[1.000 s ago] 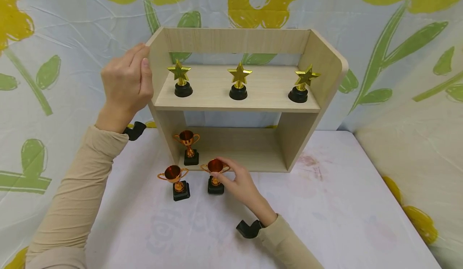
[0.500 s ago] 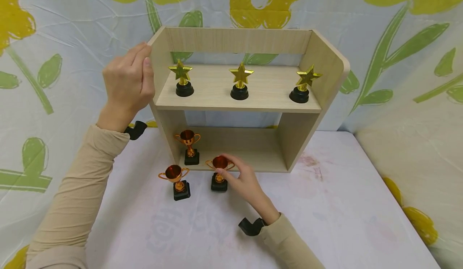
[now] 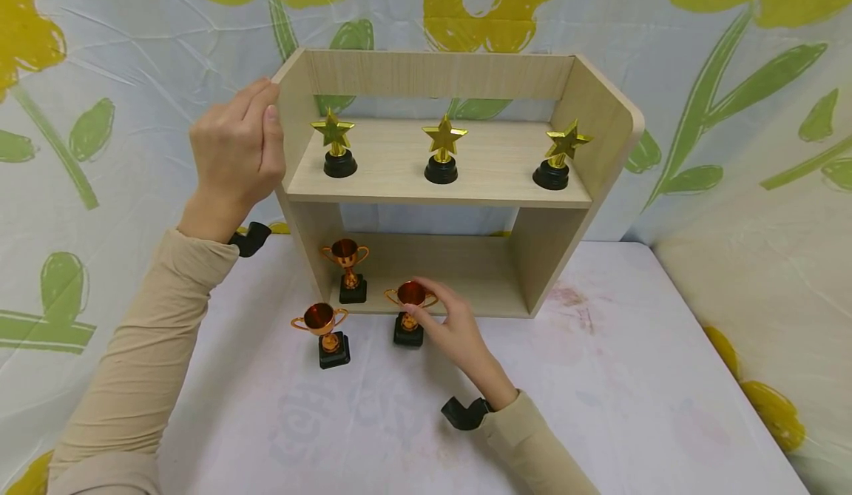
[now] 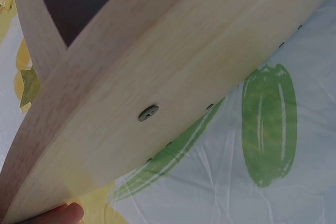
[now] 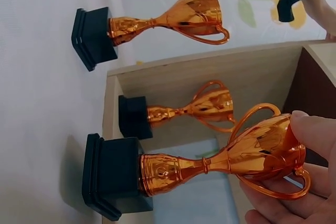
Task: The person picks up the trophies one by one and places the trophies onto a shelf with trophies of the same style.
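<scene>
My right hand holds a copper-coloured trophy cup by its bowl, thumb on one side and fingers on the other. In the head view this cup, with its black square base, is just in front of the shelf's lower front edge. A second trophy cup stands on the table to its left. The third cup is inside the lower compartment at its left end. My left hand grips the left side panel of the wooden shelf near its top; its fingertips are mostly hidden.
Three gold star trophies on round black bases, left, middle and right, stand along the upper shelf. The white table extends in front and to the right. A flower-print cloth hangs behind.
My right hand has moved the held trophy cup a short way right and toward the shelf. My left hand keeps its grip on the panel.
</scene>
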`<state>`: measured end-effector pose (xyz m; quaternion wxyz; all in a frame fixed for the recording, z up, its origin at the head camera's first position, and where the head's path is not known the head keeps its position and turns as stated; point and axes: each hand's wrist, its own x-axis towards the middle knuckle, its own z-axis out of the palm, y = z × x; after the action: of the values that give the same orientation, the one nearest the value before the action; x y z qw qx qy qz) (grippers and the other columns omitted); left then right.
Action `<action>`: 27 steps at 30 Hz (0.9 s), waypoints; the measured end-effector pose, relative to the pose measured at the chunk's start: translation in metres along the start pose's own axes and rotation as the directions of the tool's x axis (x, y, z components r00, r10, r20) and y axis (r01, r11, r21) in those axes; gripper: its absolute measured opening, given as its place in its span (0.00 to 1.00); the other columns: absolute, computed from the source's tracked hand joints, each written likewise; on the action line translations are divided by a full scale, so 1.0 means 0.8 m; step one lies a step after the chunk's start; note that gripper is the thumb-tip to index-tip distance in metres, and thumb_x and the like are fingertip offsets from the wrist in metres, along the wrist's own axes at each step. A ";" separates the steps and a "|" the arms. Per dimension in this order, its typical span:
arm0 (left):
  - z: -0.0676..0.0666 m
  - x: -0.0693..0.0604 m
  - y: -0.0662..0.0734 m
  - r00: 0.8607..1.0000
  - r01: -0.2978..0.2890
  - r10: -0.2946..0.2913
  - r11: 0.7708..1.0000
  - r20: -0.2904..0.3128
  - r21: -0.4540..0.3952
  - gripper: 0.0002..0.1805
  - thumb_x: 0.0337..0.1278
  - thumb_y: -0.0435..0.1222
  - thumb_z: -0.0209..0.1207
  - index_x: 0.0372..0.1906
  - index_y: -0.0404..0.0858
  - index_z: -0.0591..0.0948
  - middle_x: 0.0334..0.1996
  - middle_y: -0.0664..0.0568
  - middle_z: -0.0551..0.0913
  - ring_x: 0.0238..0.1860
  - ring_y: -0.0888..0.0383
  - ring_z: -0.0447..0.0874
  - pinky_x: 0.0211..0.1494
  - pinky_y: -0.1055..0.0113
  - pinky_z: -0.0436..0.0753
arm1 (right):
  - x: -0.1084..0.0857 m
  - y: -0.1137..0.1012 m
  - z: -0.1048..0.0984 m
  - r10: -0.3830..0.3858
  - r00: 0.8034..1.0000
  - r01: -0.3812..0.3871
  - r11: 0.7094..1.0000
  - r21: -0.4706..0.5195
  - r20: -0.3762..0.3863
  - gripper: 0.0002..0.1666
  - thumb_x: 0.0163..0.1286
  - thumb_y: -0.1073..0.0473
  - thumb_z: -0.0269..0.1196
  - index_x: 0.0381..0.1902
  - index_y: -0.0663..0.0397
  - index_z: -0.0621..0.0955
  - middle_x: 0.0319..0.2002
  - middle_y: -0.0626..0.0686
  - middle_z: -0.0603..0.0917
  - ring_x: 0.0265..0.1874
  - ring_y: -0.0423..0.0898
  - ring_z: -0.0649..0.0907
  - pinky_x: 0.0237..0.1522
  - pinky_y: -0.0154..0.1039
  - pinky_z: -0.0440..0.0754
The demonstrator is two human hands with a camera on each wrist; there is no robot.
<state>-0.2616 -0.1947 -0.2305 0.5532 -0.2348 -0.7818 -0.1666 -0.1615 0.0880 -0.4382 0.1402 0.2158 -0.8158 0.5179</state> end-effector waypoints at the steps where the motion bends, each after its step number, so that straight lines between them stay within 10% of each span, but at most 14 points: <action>1: 0.000 0.000 0.000 1.000 -0.001 0.001 1.000 0.000 0.000 0.28 0.66 0.42 0.40 0.48 0.28 0.85 0.50 0.40 0.86 0.35 0.32 0.83 0.31 0.41 0.77 | 0.000 0.000 -0.001 0.001 1.000 -0.001 1.000 0.000 -0.003 0.27 0.64 0.57 0.70 0.61 0.53 0.80 0.52 0.53 0.84 0.50 0.49 0.82 0.55 0.55 0.78; 27: -0.001 0.002 0.003 1.000 -0.004 0.004 1.000 0.002 0.003 0.28 0.65 0.42 0.40 0.48 0.28 0.85 0.49 0.40 0.86 0.36 0.32 0.84 0.34 0.40 0.78 | 0.014 -0.001 -0.015 -0.021 0.998 0.019 0.999 -0.031 -0.062 0.27 0.64 0.57 0.70 0.60 0.57 0.80 0.51 0.54 0.85 0.51 0.51 0.82 0.54 0.55 0.79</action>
<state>-0.2602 -0.1924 -0.2286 0.5531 -0.2358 -0.7820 -0.1640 -0.1708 0.0962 -0.4271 0.1741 0.2057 -0.8164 0.5107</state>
